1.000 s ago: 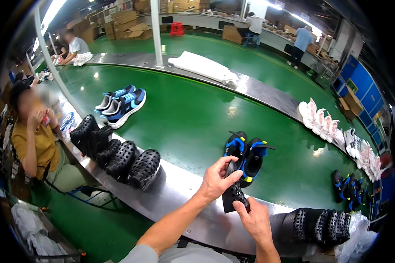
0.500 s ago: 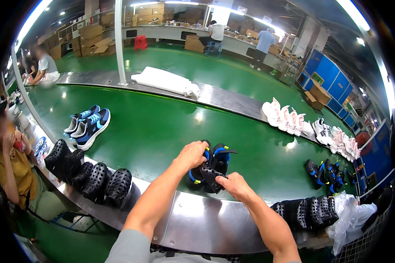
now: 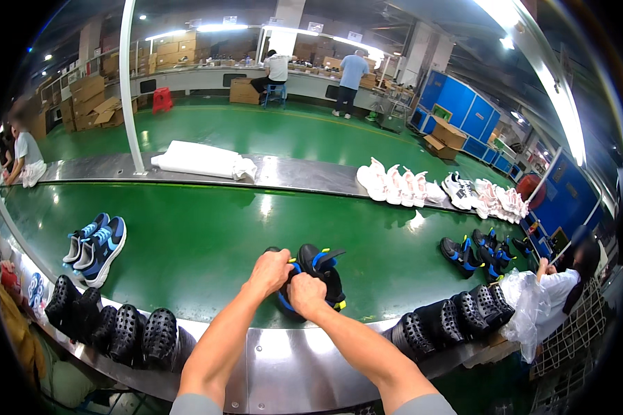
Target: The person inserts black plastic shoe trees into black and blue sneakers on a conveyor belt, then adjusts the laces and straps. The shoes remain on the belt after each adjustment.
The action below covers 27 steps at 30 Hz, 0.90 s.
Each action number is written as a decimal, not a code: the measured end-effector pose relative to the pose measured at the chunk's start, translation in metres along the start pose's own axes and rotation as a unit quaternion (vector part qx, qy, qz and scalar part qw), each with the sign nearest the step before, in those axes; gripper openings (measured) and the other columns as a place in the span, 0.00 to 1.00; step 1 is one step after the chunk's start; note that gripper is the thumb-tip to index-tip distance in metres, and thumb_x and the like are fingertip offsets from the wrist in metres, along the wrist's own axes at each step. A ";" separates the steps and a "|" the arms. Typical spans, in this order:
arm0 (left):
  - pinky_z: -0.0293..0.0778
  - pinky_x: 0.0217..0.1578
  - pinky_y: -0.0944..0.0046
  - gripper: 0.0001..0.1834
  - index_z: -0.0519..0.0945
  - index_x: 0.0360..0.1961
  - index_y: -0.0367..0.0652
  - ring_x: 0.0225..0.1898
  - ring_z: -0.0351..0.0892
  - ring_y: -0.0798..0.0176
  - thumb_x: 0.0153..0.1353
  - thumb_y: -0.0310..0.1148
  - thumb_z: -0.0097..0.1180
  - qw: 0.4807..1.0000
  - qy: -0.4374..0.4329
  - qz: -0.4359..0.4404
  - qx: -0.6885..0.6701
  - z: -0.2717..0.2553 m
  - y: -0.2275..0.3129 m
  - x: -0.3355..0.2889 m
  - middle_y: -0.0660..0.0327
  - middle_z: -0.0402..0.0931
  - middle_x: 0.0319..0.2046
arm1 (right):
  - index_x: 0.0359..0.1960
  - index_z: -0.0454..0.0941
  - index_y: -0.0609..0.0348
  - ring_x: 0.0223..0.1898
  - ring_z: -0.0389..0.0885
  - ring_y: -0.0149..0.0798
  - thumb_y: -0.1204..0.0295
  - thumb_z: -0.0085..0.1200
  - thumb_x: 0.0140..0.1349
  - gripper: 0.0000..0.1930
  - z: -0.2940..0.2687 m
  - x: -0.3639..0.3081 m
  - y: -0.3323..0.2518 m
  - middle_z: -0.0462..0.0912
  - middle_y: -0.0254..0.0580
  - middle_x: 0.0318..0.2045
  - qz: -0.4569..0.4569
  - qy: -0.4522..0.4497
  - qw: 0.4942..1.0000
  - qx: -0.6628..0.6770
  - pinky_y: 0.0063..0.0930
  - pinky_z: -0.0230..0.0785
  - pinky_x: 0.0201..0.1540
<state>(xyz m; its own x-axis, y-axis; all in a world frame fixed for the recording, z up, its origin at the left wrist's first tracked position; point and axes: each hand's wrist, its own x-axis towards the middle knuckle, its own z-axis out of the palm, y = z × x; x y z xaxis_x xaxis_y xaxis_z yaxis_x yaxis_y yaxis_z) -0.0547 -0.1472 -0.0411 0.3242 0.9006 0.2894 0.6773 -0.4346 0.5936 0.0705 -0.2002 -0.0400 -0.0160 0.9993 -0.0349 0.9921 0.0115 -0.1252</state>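
Note:
Two black-and-blue shoes with yellow tabs stand side by side on the green belt in front of me. My left hand is closed on the far end of the left shoe. Close against it, my right hand is curled over the same shoe's upper, its fingertips partly hidden. The hands cover most of that shoe. Beside my right hand, the other shoe stands untouched, its dark strap sticking up open.
Black perforated shoe forms line the steel edge at left; more forms stand at right, by clear plastic. Blue sneakers, white shoes and more black-and-blue shoes lie around. A person sits at right.
My right hand has moved from a dark perforated piece between the shoes onto the left shoe, next to my left hand. The view has turned right, bringing the person at right into sight.

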 end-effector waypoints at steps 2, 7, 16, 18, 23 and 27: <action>0.78 0.44 0.43 0.11 0.81 0.40 0.36 0.41 0.83 0.35 0.61 0.33 0.64 0.999 -0.014 -0.026 -0.037 -0.004 -0.006 0.003 0.39 0.83 0.34 | 0.36 0.86 0.64 0.41 0.89 0.54 0.59 0.59 0.65 0.18 -0.010 -0.005 0.008 0.88 0.57 0.38 -0.027 -0.008 0.999 0.040 0.47 0.82 0.44; 0.77 0.43 0.44 0.11 0.81 0.40 0.36 0.40 0.83 0.35 0.62 0.33 0.64 0.997 -0.044 -0.010 -0.063 -0.008 0.008 0.004 0.41 0.83 0.34 | 0.36 0.83 0.63 0.37 0.90 0.50 0.55 0.60 0.66 0.20 -0.014 -0.002 0.028 0.88 0.53 0.32 -0.150 -0.050 0.987 -0.029 0.44 0.82 0.39; 0.76 0.40 0.43 0.09 0.80 0.36 0.37 0.38 0.82 0.35 0.61 0.33 0.62 0.997 -0.054 0.043 -0.027 -0.002 0.009 0.006 0.41 0.82 0.30 | 0.28 0.85 0.51 0.29 0.89 0.41 0.70 0.57 0.59 0.05 0.020 0.020 0.038 0.88 0.40 0.26 -0.190 0.057 0.968 -0.156 0.36 0.80 0.28; 0.76 0.40 0.43 0.09 0.80 0.35 0.37 0.38 0.82 0.35 0.60 0.32 0.62 0.998 -0.037 0.036 -0.035 0.001 0.005 0.007 0.41 0.81 0.29 | 0.25 0.86 0.46 0.31 0.89 0.39 0.70 0.57 0.59 0.07 0.019 0.026 0.039 0.88 0.37 0.25 -0.170 0.080 0.972 -0.144 0.36 0.79 0.28; 0.78 0.45 0.46 0.15 0.81 0.44 0.37 0.42 0.82 0.37 0.58 0.32 0.65 0.994 0.012 0.003 -0.107 0.007 -0.007 0.003 0.42 0.83 0.36 | 0.31 0.81 0.54 0.33 0.87 0.48 0.59 0.65 0.60 0.12 0.014 0.022 0.046 0.86 0.42 0.28 -0.137 0.150 0.979 0.028 0.42 0.78 0.33; 0.74 0.59 0.48 0.30 0.79 0.58 0.39 0.56 0.77 0.39 0.52 0.33 0.68 0.992 0.023 -0.119 -0.045 0.011 -0.001 -0.022 0.43 0.79 0.52 | 0.41 0.75 0.56 0.43 0.79 0.50 0.66 0.70 0.54 0.18 -0.009 -0.011 0.056 0.80 0.43 0.36 -0.107 0.259 0.952 0.121 0.45 0.74 0.45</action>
<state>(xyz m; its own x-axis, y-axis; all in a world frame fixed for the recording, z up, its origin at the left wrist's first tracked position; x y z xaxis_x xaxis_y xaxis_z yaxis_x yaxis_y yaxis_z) -0.0554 -0.1667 -0.0560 0.1303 0.9775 0.1657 0.6681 -0.2101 0.7138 0.1278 -0.2098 -0.0377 -0.0887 0.8595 0.5034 0.9145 0.2706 -0.3008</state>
